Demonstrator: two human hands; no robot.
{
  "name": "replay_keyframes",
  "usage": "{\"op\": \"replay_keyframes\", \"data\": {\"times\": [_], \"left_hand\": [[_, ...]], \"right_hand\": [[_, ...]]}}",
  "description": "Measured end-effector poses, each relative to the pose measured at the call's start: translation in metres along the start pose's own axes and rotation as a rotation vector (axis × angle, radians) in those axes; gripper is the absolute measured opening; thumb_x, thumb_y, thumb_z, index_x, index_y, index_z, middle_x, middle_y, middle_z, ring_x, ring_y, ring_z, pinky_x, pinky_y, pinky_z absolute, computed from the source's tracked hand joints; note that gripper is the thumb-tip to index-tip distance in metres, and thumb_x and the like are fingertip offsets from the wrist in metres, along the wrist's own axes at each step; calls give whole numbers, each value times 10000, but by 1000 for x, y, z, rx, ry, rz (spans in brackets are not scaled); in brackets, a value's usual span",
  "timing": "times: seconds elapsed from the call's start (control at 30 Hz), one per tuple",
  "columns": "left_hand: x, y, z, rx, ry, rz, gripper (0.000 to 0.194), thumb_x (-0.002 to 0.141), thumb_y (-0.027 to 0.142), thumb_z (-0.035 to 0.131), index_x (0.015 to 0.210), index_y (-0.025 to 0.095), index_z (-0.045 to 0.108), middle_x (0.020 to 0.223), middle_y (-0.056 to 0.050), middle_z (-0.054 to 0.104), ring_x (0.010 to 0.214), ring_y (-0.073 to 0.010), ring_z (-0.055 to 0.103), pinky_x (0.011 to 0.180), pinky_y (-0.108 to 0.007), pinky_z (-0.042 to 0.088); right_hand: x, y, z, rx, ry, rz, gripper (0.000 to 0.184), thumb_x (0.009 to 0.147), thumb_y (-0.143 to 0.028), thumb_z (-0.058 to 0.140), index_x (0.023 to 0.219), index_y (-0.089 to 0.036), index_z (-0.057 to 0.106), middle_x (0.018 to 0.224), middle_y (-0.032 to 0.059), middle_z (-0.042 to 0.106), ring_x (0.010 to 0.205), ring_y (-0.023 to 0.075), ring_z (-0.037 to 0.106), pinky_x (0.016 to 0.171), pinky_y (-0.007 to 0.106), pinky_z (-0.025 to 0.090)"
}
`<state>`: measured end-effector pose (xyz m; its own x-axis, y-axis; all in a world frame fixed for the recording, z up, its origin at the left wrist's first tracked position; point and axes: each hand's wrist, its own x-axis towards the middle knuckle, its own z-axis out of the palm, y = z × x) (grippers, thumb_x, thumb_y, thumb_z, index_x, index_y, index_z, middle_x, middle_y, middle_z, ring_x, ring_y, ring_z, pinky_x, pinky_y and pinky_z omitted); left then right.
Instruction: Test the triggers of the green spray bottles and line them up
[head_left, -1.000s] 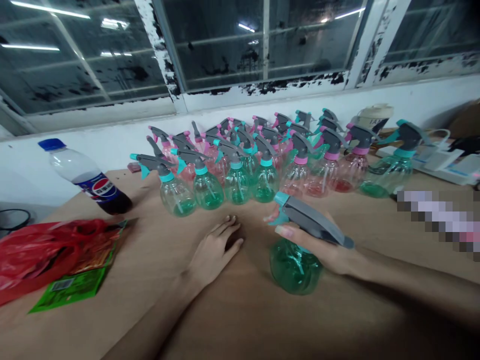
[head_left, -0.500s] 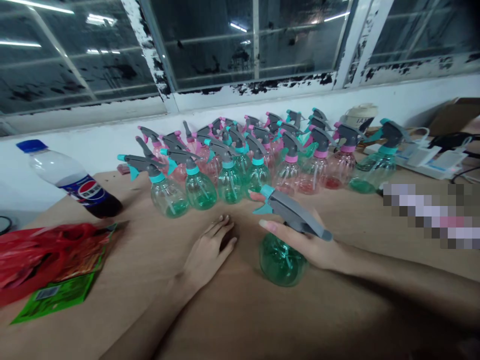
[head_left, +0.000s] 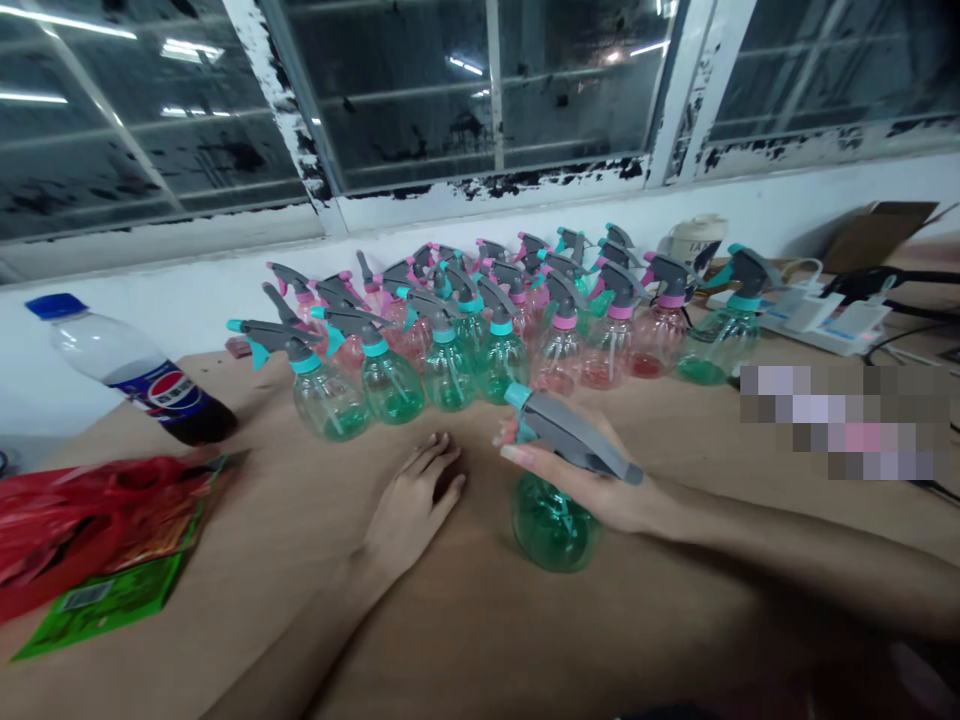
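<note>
Right hand (head_left: 600,485): grip clenched round the neck of a spray bottle (head_left: 551,520), round green translucent body, grey trigger head, teal nozzle, standing on the desk (head_left: 465,620) near the front. Neck and collar hidden under the fingers. Left hand (head_left: 412,500): released, flat on the desk just beside. Right-hand blurred patch (head_left: 847,420): unreadable.

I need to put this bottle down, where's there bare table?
Bare table lies near you, below the left hand and the held bottle, and between red bag and left hand. The bottle rows behind are crowded.
</note>
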<state>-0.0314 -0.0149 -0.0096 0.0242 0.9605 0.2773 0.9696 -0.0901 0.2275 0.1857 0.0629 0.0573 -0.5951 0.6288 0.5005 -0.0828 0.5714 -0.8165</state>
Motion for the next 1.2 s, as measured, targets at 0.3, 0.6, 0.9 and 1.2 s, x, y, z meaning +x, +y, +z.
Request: {"op": "replay_keyframes", "data": {"times": [0.3, 0.6, 0.9, 1.2], "left_hand": [[0, 0, 2, -18, 10, -11, 325, 935, 306, 422, 1199, 173, 557, 1340, -85, 530, 1307, -214, 402, 1085, -429, 329], [1, 0, 1, -30, -10, -4, 342, 940, 332, 400, 1212, 180, 542, 1346, -76, 525, 1318, -214, 385, 1099, -439, 302], [-2, 17, -9, -197, 10, -94, 298, 911, 371, 447, 1176, 261, 529, 1257, -19, 591, 1192, -228, 529, 1012, -430, 420], [-27, 79, 1, -276, 28, -5, 929, 691, 533, 691, 1407, 229, 182, 1397, -166, 405, 1267, -364, 414, 994, -551, 402]], "right_hand": [[3, 3, -1, -51, 18, -48, 335, 807, -362, 624, 1119, -243, 594, 1019, 45, 661, 951, 197, 624, 856, 353, 491], [5, 0, -1, -49, 13, -24, 175, 808, -369, 610, 896, -219, 628, 782, -4, 656, 673, 136, 615, 615, 266, 493], [6, -1, -2, -16, -34, -44, 183, 802, -371, 618, 915, -228, 615, 861, 6, 674, 784, 165, 643, 687, 295, 512], [2, -2, 6, -35, 91, -9, 454, 718, -507, 681, 1077, -248, 581, 878, 12, 632, 797, 186, 599, 718, 337, 484]]}}
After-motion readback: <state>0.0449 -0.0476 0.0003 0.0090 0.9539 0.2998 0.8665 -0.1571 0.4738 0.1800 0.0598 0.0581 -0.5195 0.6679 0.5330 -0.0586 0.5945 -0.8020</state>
